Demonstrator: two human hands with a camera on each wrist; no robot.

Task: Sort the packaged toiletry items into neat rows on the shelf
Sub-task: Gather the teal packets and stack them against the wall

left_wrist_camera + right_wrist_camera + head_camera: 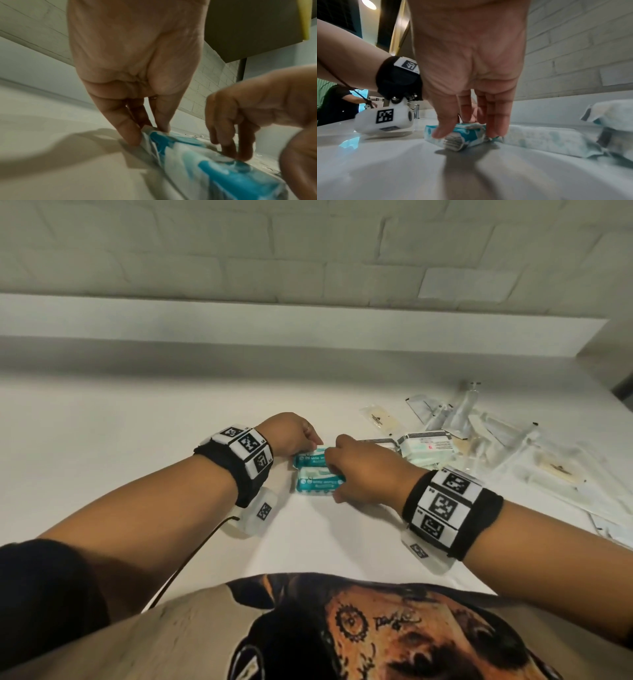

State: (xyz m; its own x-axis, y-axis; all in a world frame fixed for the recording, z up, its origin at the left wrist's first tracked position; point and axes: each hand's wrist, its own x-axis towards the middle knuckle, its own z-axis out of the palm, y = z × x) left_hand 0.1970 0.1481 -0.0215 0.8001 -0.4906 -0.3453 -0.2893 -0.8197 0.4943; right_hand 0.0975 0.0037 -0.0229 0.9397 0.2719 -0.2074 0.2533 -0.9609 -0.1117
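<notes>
Two teal-and-white wipes packs lie side by side on the white shelf (120, 440), a far pack (308, 459) and a near pack (315, 483). My left hand (310, 441) pinches the far pack's left end (154, 136) between thumb and forefinger. My right hand (334, 474) reaches over the packs' right ends. Its thumb (443, 129) presses the near side of the near pack (467, 134), and its fingers (496, 121) come down behind. In the left wrist view those right fingers (229, 146) rest on top of the pack.
A loose heap of clear-wrapped toiletry items (496, 440) and a white barcoded pack (424, 444) lie at the right. A pale wipes pack (547, 139) sits just right of my right hand. A raised ledge (308, 323) and brick wall bound the back. A person (335, 105) stands far left.
</notes>
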